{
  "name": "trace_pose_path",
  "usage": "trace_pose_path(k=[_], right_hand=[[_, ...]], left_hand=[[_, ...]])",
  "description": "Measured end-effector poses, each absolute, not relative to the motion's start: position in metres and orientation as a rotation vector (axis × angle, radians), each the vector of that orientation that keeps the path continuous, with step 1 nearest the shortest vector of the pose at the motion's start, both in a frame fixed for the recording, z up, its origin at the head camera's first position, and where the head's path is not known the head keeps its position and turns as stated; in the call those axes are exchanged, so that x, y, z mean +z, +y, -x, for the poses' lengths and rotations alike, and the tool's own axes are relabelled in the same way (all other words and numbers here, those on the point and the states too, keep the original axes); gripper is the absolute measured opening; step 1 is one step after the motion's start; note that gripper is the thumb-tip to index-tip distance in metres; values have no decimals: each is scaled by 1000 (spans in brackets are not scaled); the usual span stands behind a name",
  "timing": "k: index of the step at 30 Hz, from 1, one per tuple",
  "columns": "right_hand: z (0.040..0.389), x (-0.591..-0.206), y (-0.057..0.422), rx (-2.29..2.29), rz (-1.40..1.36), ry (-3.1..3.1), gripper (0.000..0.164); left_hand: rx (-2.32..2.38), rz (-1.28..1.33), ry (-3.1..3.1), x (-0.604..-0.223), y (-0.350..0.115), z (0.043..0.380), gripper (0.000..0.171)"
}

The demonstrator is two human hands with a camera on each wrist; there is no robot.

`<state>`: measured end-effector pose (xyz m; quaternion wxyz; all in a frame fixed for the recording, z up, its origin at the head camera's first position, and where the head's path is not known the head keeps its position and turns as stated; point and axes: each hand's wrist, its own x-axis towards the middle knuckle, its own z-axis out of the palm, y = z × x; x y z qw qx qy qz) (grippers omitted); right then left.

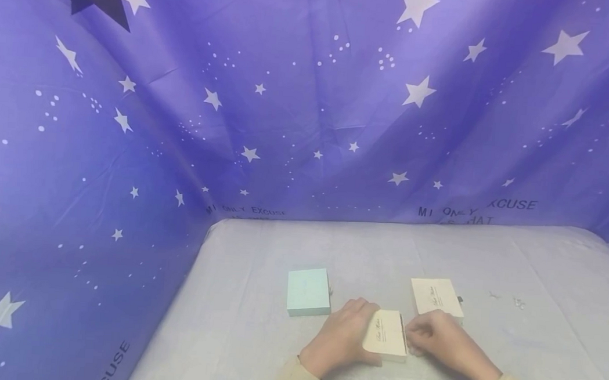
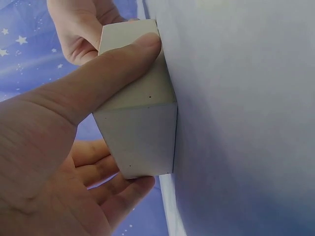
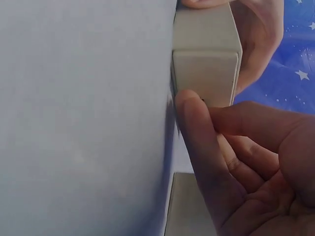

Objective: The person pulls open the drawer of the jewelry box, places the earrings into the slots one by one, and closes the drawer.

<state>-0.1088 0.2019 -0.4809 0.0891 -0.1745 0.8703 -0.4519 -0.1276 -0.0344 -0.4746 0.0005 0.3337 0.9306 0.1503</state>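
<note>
On the table, a small cream drawer box point(image 1: 386, 334) with dark printed script on top lies between the two hands. My left hand point(image 1: 345, 338) grips it from the left, with the thumb along its near side and the fingers around the far side. At the box's right end, my right hand point(image 1: 442, 341) pinches a small pull tab at the drawer front point(image 3: 204, 73); the fingertips hide most of the tab. The drawer front sits close against the sleeve in the right wrist view. A second cream box point(image 1: 431, 293) with a dark tab lies just beyond my right hand.
A mint-green box point(image 1: 309, 292) lies to the left, beyond my left hand. Small shiny pieces point(image 1: 518, 303) lie at the right, too small to identify. A pale cloth covers the table point(image 1: 233, 325). Purple star-printed curtains point(image 1: 309, 115) hang behind and at the left.
</note>
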Motion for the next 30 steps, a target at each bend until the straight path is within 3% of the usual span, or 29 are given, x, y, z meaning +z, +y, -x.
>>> trace_pose_path(k=[13, 30], right_hand=[[105, -482, 234, -1388, 472, 2518, 16], [100, -481, 254, -1368, 504, 2551, 12]], left_hand=[[463, -1063, 2925, -476, -35, 128, 85], [462, -1072, 2935, -476, -35, 129, 83]])
